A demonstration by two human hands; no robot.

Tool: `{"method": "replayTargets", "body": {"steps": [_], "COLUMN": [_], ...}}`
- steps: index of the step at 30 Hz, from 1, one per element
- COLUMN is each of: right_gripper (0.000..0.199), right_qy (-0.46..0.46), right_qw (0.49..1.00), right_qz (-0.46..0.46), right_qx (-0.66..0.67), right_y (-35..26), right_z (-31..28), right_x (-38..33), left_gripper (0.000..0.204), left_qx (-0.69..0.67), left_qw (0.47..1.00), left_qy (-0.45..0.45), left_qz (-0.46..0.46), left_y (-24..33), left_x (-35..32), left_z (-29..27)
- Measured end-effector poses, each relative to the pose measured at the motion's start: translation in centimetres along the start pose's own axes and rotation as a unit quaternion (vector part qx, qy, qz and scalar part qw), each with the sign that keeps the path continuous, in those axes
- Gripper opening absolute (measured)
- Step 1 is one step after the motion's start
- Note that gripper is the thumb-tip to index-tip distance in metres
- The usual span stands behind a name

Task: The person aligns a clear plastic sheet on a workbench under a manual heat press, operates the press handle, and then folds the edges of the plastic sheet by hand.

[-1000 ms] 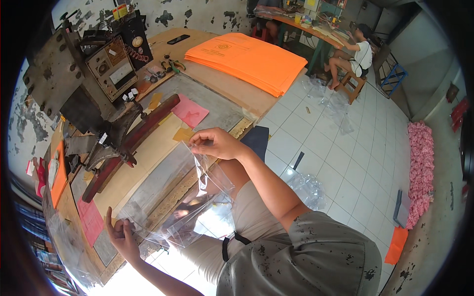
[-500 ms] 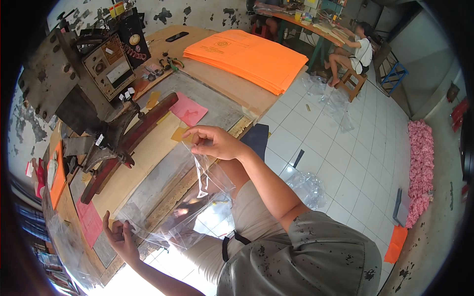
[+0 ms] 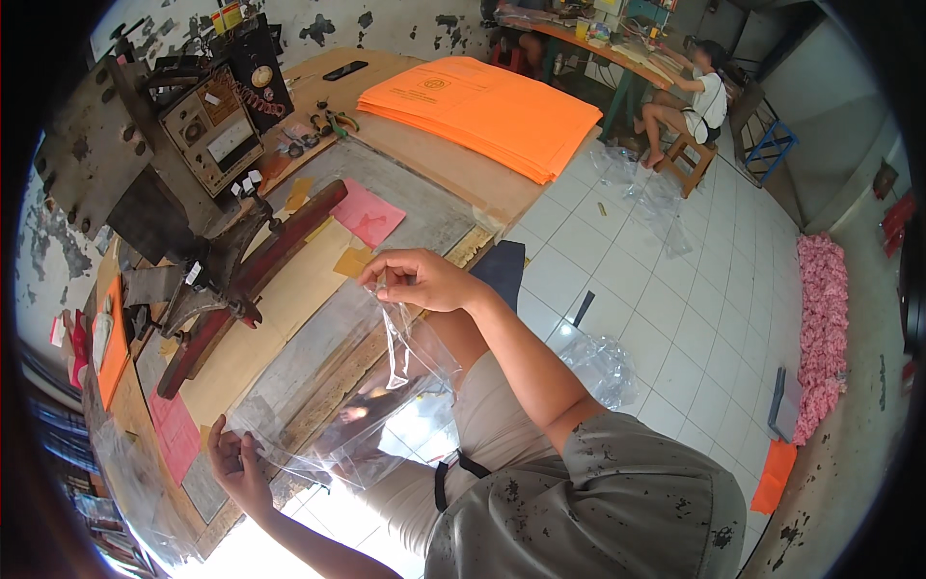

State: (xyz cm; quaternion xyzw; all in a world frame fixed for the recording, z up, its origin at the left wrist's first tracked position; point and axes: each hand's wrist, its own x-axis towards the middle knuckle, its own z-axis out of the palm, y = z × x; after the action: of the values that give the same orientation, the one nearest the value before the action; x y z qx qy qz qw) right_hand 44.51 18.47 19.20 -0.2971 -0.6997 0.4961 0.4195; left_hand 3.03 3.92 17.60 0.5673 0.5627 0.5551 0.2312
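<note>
While stretched over the wooden counter (image 3: 289, 289) edge, one clear plastic bag (image 3: 338, 396) is pinched by left hand (image 3: 236, 468) and right hand (image 3: 420, 280); one orange paper stack (image 3: 482, 106) sits far, tiled floor (image 3: 675, 318) open at right.

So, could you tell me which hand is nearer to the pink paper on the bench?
Right. The right hand holds the clear bag just below the pink paper; the left hand grips the bag's far end, much farther away.

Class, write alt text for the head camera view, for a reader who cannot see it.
A person stretches a clear plastic bag between the right hand and the left hand, over a wooden workbench. On the bench sit a stack of orange paper and a dark metal machine. Another person sits farther off.
</note>
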Motion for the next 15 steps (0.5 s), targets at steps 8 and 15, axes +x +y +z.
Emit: {"method": "replayTargets", "body": {"steps": [8,15], "right_gripper": [0.033,0.038], "right_qy": [-0.007,-0.021], "right_qw": [0.999,1.000], "right_qz": [-0.007,0.004], "right_qx": [-0.043,-0.022], "right_y": [0.10,-0.45], "right_z": [0.05,-0.10], "right_x": [0.05,-0.07], "left_gripper": [0.049,0.051], "left_qx": [-0.002,0.001], "left_qw": [1.000,1.000], "left_qy": [-0.006,-0.008], "left_qz": [-0.005,-0.004], "left_y": [0.33,0.35], "left_x": [0.01,0.05], "left_z": [-0.04,0.01]}}
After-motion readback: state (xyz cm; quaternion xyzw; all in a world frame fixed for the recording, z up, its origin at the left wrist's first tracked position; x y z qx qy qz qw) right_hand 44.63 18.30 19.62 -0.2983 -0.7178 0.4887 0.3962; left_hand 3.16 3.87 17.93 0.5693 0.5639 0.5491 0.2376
